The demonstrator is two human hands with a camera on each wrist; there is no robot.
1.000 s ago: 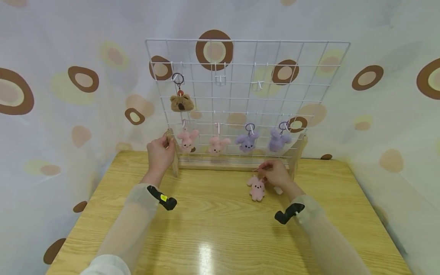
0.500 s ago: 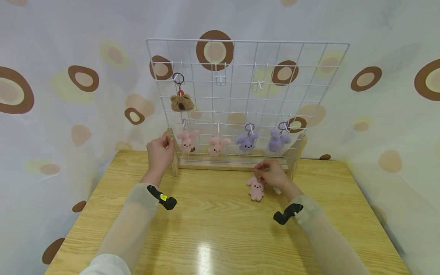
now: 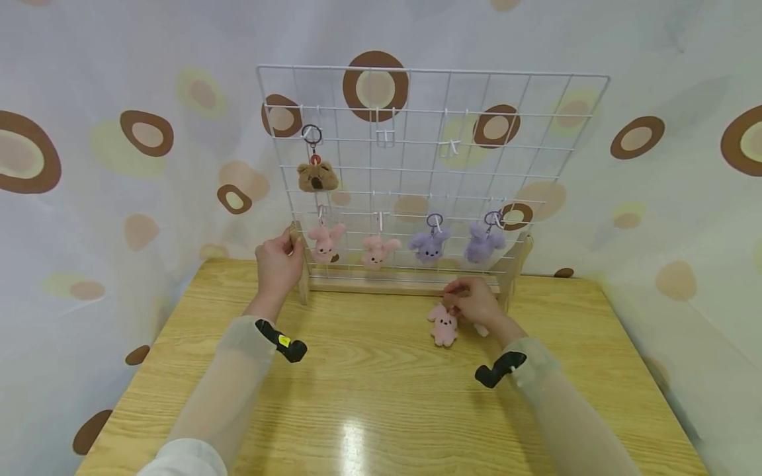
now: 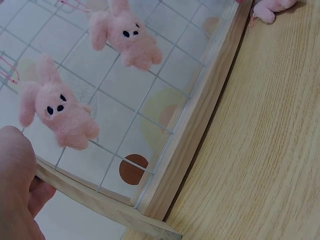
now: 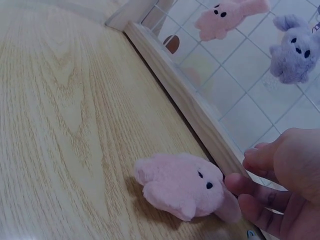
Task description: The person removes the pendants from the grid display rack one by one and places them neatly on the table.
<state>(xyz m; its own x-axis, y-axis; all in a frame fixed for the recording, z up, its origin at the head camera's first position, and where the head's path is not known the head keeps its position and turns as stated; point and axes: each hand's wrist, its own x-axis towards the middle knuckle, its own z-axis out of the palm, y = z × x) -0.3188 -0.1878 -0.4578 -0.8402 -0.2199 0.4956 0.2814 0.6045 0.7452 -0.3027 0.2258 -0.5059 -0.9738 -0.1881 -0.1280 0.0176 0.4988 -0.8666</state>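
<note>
My left hand (image 3: 278,264) grips the wooden side post (image 4: 100,200) of the wire-grid rack (image 3: 411,168), with its thumb on the near side. On the table, in front of the rack's base bar (image 3: 369,286), lies a pink plush bunny keychain (image 5: 180,185), face up. My right hand (image 3: 473,301) pinches it at the ear end, fingertips against the ear; its cord is mostly hidden by the fingers. Above hang two pink bunny keychains, one at the left (image 3: 325,244) and one beside it (image 3: 376,252), then two purple bunny keychains (image 3: 428,247).
A brown bear keychain (image 3: 317,177) hangs on an upper-left hook. To its right are two bare white hooks, a left one (image 3: 385,137) and a right one (image 3: 449,148). A small white tag (image 3: 481,329) shows below my right hand. The wooden table (image 3: 369,377) spreads in front.
My right hand has shifted slightly left and closer to the bunny's ear; the cord that stuck out past its fingertips is no longer plain to see. My left hand keeps its grip on the post.
</note>
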